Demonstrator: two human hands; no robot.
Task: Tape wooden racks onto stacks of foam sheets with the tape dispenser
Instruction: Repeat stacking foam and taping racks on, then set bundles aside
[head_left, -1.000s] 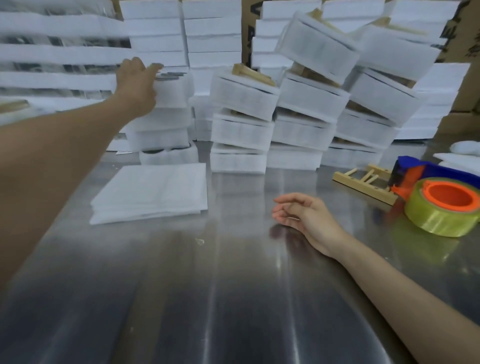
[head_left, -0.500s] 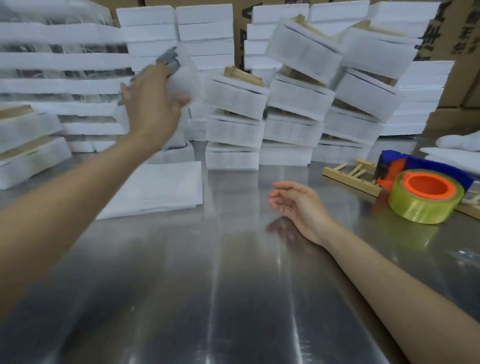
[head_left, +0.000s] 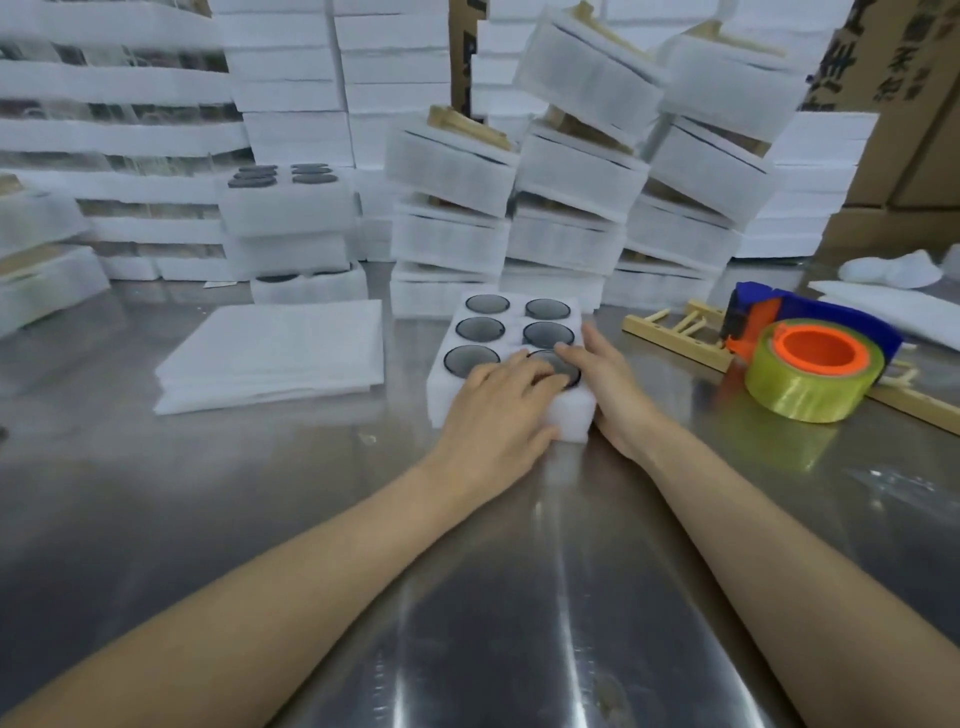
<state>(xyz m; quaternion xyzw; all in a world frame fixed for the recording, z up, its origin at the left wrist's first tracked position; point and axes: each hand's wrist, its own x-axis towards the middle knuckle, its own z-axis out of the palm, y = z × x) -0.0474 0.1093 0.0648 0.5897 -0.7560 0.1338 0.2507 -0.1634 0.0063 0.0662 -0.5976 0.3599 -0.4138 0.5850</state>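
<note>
On the steel table (head_left: 311, 499) the left hand (head_left: 498, 400) lies flat, fingers straight and spread, pressing on the near end of a white foam block (head_left: 511, 319) with six round dark discs set in its top, while the right hand (head_left: 608, 384), also uncurled and gripping nothing, rests against the block's right side with a fingertip on the top edge. To the right a tape dispenser (head_left: 810, 364) with a yellowish roll lies on a bare wooden rack (head_left: 670, 332), and a flat pile of foam sheets (head_left: 275, 348) lies to the block's left. Behind them stand leaning stacks of foam packs (head_left: 571, 176), some topped with wooden racks.
</note>
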